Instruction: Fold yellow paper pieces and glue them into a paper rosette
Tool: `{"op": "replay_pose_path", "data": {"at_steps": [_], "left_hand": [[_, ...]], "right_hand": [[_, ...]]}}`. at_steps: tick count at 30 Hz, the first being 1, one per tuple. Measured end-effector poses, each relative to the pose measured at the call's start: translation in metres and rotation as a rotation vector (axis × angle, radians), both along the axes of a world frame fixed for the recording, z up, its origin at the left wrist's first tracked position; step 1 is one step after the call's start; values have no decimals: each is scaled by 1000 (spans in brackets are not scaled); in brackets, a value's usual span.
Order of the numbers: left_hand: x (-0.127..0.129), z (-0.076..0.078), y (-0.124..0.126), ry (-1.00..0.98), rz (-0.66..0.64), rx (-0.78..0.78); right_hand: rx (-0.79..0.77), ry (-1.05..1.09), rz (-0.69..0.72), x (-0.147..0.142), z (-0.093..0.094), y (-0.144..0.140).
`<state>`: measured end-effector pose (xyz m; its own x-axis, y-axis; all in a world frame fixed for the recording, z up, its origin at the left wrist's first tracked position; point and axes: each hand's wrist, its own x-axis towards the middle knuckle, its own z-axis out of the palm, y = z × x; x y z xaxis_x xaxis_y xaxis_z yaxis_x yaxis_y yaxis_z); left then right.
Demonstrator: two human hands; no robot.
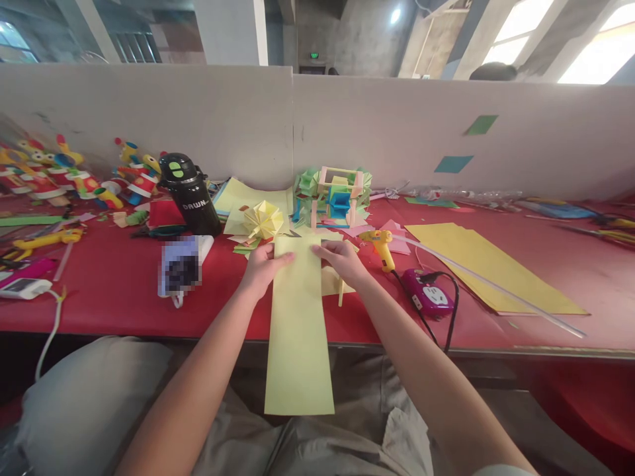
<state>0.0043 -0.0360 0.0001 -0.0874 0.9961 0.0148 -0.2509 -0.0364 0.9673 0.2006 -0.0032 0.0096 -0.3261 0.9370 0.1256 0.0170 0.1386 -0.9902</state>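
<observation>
A long pale yellow strip of paper (299, 330) hangs over the table's front edge toward my lap. Its far end is pinched at the left side by my left hand (264, 268), thumb on top. On the opposite side my right hand (344, 260) grips the same end, thumb on the paper. Just beyond my left hand lies a folded yellow paper fan wheel (263, 219). Behind the strip stands a small wooden frame (341, 173) holding blue and green folded paper. Near my right wrist is a short wooden stick (340, 292) by a pale piece.
A yellow glue gun (381, 248) and a purple power socket (429, 294) with a black cord are to the right, beside yellow sheets (491, 268). A black bottle (191, 198) and a phone-like device (179, 268) stand left. Colourful toy figures (82, 175) line the back left.
</observation>
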Motion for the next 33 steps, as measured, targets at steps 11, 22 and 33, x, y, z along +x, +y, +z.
{"op": "replay_pose_path", "data": {"at_steps": [11,22,33], "left_hand": [[-1,-1,-1,16,56,-15],[-2,-3,0,33,57,-15],[-2,-3,-1,21,47,-24]], "right_hand": [[76,-37,-25,0,-5,2],[34,-12,1,0,-5,3],[33,-7,7,0,-3,2]]}}
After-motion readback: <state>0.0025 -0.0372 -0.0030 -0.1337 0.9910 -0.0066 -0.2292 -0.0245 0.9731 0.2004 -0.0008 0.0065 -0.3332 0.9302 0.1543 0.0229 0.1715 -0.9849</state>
